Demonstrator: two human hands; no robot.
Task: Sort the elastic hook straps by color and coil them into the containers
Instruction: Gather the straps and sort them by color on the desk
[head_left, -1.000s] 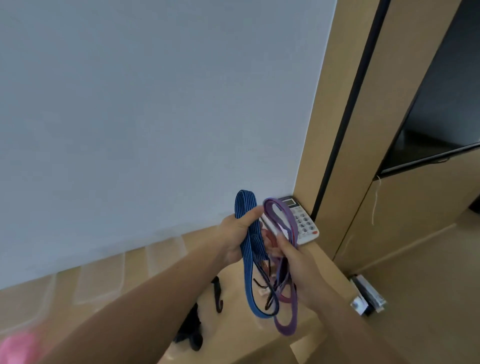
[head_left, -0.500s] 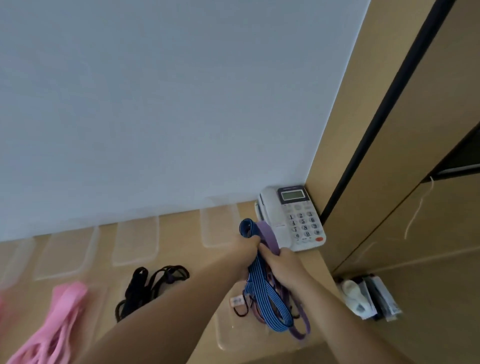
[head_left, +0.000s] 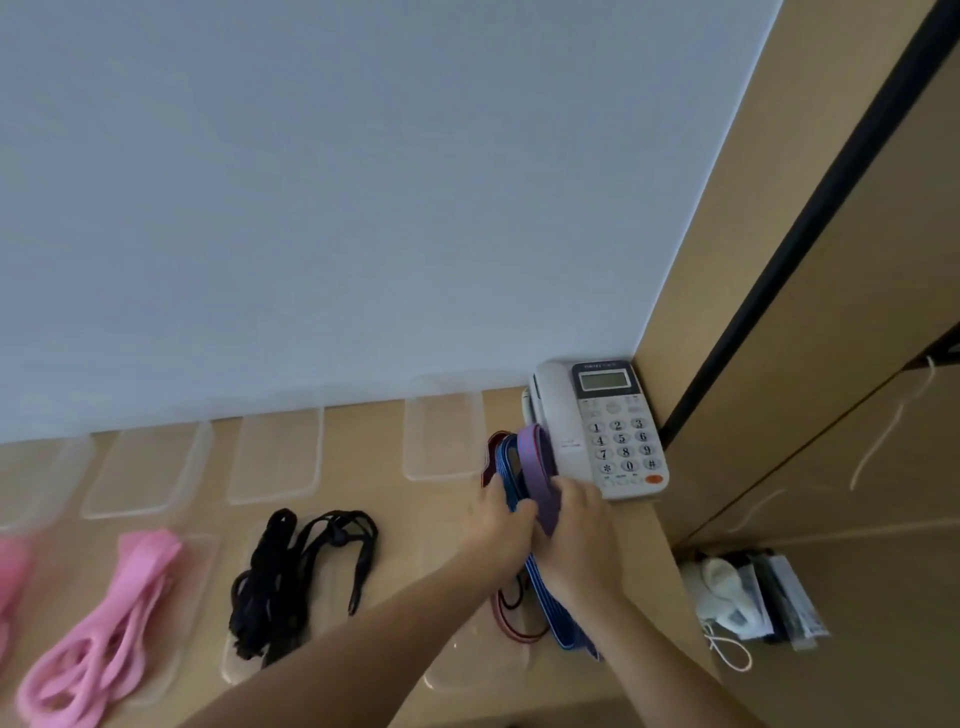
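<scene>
L hand grip curled round blue strap; R hand grip closed on purple strap, both over near-right container, left of phone on bench.

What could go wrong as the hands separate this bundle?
The blue strap, purple strap and red strap are bunched between the left hand and right hand; pulling one may drag another along. Their upper loops reach the telephone and could nudge it.
</scene>
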